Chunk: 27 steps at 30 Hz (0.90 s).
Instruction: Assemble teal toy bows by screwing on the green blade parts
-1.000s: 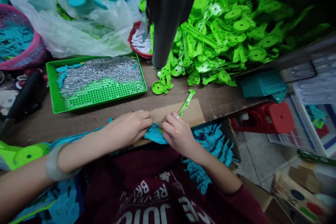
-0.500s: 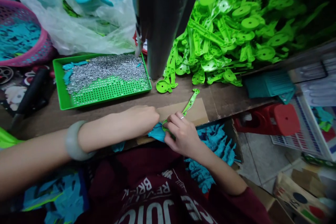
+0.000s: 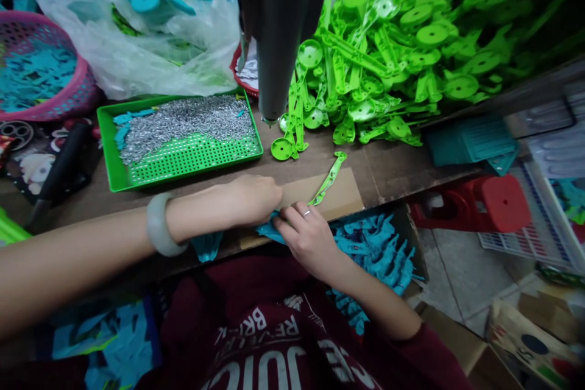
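Note:
My left hand and my right hand meet at the near edge of the wooden table, fingers closed and pressing together on a teal plastic piece. A long green plastic piece sticks out from under my right fingers and lies across a cardboard sheet. A pale bangle sits on my left wrist. How the two pieces join under my fingers is hidden.
A dark machine column hangs over the table. A green tray holds small metal pins. Green parts are heaped behind, with a plastic bag and pink basket on the left. Teal parts fill a box.
My hands have stayed together on the teal and green pieces, shifting slightly toward the table. My left forearm has swung further in, and the view has moved a little.

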Motion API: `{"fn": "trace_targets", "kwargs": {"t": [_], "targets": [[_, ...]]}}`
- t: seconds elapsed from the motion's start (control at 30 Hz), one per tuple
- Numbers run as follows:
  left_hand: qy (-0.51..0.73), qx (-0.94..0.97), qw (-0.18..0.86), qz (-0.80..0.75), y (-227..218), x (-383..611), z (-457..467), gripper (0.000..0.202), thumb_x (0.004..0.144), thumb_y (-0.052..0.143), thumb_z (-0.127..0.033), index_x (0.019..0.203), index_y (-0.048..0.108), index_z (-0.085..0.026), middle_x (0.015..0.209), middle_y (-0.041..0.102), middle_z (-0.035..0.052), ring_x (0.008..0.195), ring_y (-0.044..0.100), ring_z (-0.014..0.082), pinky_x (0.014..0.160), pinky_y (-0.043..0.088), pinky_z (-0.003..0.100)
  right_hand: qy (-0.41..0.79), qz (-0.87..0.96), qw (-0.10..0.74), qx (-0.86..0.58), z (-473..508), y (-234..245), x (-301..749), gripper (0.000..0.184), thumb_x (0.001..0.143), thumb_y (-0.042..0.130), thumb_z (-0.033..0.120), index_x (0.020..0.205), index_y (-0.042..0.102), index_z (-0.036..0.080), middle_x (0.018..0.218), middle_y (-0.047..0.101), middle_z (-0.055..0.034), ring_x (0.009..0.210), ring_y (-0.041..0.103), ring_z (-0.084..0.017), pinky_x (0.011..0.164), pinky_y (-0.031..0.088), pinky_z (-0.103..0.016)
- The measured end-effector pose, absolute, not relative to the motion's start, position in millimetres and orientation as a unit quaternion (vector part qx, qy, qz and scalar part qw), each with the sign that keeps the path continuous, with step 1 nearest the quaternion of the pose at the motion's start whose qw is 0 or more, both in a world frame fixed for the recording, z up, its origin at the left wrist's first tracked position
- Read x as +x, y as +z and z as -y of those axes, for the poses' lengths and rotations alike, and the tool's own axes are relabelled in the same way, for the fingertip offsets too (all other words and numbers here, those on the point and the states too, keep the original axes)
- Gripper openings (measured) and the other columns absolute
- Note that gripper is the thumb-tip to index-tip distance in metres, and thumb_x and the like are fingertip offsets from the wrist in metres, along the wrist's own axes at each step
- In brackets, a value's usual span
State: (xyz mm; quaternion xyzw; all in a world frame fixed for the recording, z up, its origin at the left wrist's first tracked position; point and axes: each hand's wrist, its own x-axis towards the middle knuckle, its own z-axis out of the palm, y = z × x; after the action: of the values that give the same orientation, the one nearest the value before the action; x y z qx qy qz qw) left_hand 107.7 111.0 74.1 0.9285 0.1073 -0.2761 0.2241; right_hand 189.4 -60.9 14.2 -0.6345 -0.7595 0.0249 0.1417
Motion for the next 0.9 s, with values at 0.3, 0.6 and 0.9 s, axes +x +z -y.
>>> {"fn": "trace_targets", "kwargs": {"t": [0.3, 0.6, 0.9], "targets": [[-0.346, 0.926, 0.124, -0.092, 88, 112, -106, 0.025, 0.085, 0.059, -0.022, 0.096, 0.079, -0.014, 0.094, 0.077, 0.0165, 0.089, 0.074, 0.0268, 0.072, 0.052, 0.03, 0.0, 0.746, 0.244, -0.62, 73, 10, 196, 0.02, 0.094, 0.053, 0.01, 0.109, 0.066, 0.008, 0.103, 0.068, -0.0141, 0.097, 0.054, -0.024, 0.082, 0.05, -0.039], [-0.33, 0.925, 0.147, -0.115, 82, 107, -105, 0.023, 0.082, 0.059, -0.019, 0.094, 0.078, -0.012, 0.094, 0.077, 0.0183, 0.088, 0.074, 0.0295, 0.072, 0.053, 0.033, 0.045, 0.705, 0.223, -0.672, 72, 11, 196, 0.022, 0.096, 0.051, 0.014, 0.11, 0.068, 0.01, 0.1, 0.064, -0.013, 0.091, 0.05, -0.024, 0.081, 0.05, -0.039], [-0.32, 0.924, 0.163, -0.13, 80, 97, -103, 0.022, 0.081, 0.057, -0.018, 0.092, 0.075, -0.013, 0.101, 0.077, 0.0175, 0.09, 0.073, 0.0292, 0.071, 0.05, 0.033, 0.11, 0.66, 0.158, -0.726, 50, 21, 199, 0.016, 0.098, 0.054, 0.019, 0.085, 0.064, 0.018, 0.085, 0.06, -0.006, 0.087, 0.048, -0.021, 0.075, 0.043, -0.033]]}}
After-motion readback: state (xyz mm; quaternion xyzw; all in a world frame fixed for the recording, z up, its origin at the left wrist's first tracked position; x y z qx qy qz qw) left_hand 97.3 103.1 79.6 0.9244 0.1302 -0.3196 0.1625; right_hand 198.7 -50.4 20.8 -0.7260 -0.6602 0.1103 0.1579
